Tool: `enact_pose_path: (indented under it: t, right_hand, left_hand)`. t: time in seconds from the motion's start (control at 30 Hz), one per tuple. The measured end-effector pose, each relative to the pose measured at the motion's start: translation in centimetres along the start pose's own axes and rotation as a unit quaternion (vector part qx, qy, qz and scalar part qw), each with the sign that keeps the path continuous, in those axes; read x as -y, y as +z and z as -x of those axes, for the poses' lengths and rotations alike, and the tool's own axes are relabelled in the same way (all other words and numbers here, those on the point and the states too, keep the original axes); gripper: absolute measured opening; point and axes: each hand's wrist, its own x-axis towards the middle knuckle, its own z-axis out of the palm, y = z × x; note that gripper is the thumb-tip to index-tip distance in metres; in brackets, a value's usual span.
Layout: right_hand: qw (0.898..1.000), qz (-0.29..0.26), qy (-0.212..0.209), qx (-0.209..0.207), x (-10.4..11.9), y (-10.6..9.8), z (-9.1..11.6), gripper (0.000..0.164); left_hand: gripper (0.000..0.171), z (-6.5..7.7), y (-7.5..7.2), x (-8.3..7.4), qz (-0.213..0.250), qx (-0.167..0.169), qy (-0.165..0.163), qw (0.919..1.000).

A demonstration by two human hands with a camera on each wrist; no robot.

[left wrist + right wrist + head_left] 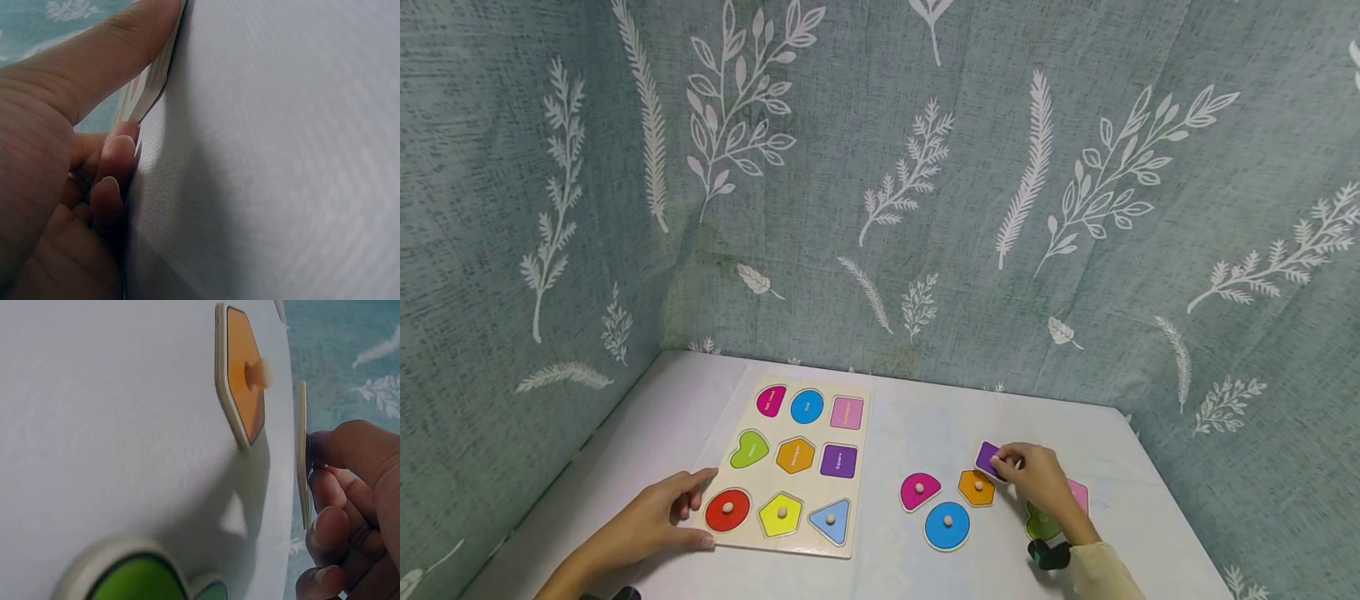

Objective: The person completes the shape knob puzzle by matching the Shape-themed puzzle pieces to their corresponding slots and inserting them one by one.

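A wooden shape puzzle board (741,478) lies on the white table. My left hand (651,512) holds its near left corner, thumb (119,53) at the near edge and index finger along the left side. In my right hand (1037,479) is a purple square puzzle piece (986,454), pinched by its knob between thumb and fingertips. The right wrist view shows this piece (302,450) edge-on, raised from the tabletop. Close by lies an orange hexagon piece (976,488). Beneath the right wrist are a green heart piece (1041,523) and a pink piece (1079,493), both partly hidden.
A magenta half-round piece (919,492) and a blue circle piece (947,527) lie between board and right hand. Knobbed red circle (727,509), yellow pentagon (780,514) and light blue triangle (831,523) pieces sit in the board's near row. Patterned cloth (880,208) walls the table.
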Motion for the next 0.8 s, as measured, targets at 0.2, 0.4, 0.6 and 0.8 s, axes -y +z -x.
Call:
enact_pose_path:
  t: [0.2,0.4,0.6,0.8]
  right_hand:
    - [1.0,-0.003,-0.005,0.011,0.5,0.8,-0.4,0.009]
    - [1.0,-0.013,-0.014,0.015,1.3,1.4,-0.6,0.009]
    - [0.999,-0.01,-0.03,0.018,2.1,1.8,-0.9,0.009]
    - [0.999,-0.016,-0.035,0.029,2.7,2.4,-1.3,0.008]
  left_hand:
    - [0.097,0.1,0.0,0.0,0.005,0.001,-0.002,1.0]
    - [0.097,0.1,0.0,0.0,0.002,0.0,-0.004,1.0]
    - [0.099,0.1,0.0,-0.1,0.014,0.003,-0.022,0.9996]
    - [0.099,0.1,0.0,0.0,0.019,0.002,-0.023,0.9996]
